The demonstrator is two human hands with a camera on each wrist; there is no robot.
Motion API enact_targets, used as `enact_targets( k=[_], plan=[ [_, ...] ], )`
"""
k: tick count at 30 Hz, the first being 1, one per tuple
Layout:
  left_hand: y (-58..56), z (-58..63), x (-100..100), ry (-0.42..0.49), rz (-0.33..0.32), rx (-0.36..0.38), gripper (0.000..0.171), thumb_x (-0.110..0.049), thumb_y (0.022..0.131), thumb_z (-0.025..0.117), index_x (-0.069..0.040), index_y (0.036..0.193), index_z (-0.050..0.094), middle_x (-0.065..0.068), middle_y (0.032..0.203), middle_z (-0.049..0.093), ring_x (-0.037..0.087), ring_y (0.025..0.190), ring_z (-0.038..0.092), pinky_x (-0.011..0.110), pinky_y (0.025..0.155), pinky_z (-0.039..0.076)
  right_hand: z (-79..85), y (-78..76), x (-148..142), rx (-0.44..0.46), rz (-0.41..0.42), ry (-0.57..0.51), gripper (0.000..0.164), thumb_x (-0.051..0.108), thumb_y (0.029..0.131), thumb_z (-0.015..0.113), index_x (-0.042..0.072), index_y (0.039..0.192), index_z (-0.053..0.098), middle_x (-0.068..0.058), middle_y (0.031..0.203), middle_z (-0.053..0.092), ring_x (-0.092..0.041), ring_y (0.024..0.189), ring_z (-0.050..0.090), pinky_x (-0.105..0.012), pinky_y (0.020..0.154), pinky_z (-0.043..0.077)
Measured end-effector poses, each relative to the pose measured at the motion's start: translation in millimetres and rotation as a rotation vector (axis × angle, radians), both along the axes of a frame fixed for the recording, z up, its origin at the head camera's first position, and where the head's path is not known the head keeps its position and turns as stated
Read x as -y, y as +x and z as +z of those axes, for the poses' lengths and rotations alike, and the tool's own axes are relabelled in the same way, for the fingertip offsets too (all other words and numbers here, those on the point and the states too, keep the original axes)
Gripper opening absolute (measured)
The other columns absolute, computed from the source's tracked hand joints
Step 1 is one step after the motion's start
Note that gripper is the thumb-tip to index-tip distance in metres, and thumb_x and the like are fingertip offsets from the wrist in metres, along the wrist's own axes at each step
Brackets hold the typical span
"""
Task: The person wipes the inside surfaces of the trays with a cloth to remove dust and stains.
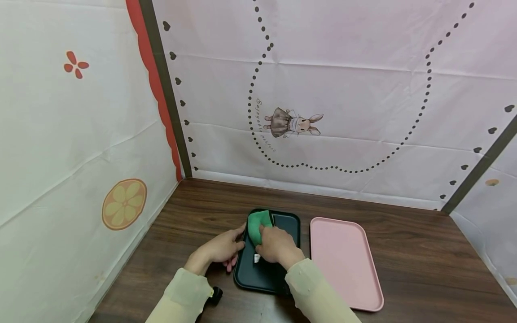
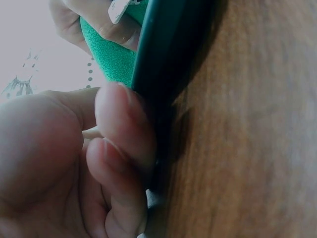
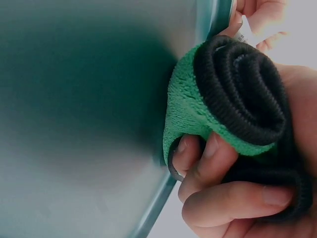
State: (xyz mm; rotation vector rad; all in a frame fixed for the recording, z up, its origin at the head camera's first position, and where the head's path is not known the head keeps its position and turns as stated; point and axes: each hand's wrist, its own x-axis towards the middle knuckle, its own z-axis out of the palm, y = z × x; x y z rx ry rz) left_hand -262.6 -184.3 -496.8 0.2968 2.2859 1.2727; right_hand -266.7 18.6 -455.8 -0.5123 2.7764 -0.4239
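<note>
A green cloth (image 1: 257, 224) with dark edging lies folded at the upper left of the dark green tray (image 1: 262, 279). My right hand (image 1: 278, 246) grips it against the tray, fingers curled into its folds. In the right wrist view the cloth (image 3: 184, 101) shows its rolled black hem, and the tray's smooth surface (image 3: 84, 99) fills the left side. My left hand (image 1: 223, 247) holds the tray's left rim, thumb at the edge. The left wrist view shows its curled fingertips (image 2: 124, 124) against the tray's side (image 2: 171, 44). A white tag (image 1: 256, 258) hangs from the cloth.
A pink tray (image 1: 343, 264) lies flat on the dark wooden table (image 1: 420, 264), just right of the green tray. White printed sheets (image 1: 355, 112) stand as walls at the back and both sides. A small black object (image 1: 216, 295) is at the left sleeve's cuff.
</note>
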Motion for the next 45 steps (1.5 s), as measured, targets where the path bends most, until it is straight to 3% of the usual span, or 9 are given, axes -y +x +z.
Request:
enact_targets(
  k=[13,32,45],
  plan=[
    [-1.0,-1.2,0,0.005,0.005,0.003,0.065,-0.019,0.111,0.046,-0.016,0.168,0.015,0.007,0.057,0.06,0.016,0.041,0.059,0.03,0.045,0.05,-0.5,7.0,-2,0.0,0.0,-0.01,0.064,0.031,0.097,0.072,0.013,0.155,0.05,-0.018,0.129,0.071,-0.022,0.073,0.061,-0.038,0.065,0.053],
    [-1.6,-2.3,1,0.008,0.0,-0.006,0.065,-0.018,0.111,0.046,-0.015,0.168,0.016,0.007,0.056,0.06,0.016,0.041,0.059,0.03,0.045,0.05,-2.5,17.2,-3,-0.025,0.026,0.001,0.065,0.031,0.096,0.073,0.011,0.154,0.051,-0.018,0.136,0.068,-0.029,0.1,0.071,-0.043,0.077,0.059],
    [-0.7,-1.5,0,0.002,0.006,-0.004,0.065,-0.019,0.111,0.046,-0.015,0.168,0.015,0.007,0.057,0.06,0.015,0.042,0.059,0.03,0.045,0.05,-0.6,25.6,-6,-0.017,0.054,0.0,0.066,0.031,0.095,0.074,0.01,0.153,0.052,-0.017,0.131,0.07,-0.029,0.096,0.072,-0.041,0.075,0.059]
  ],
)
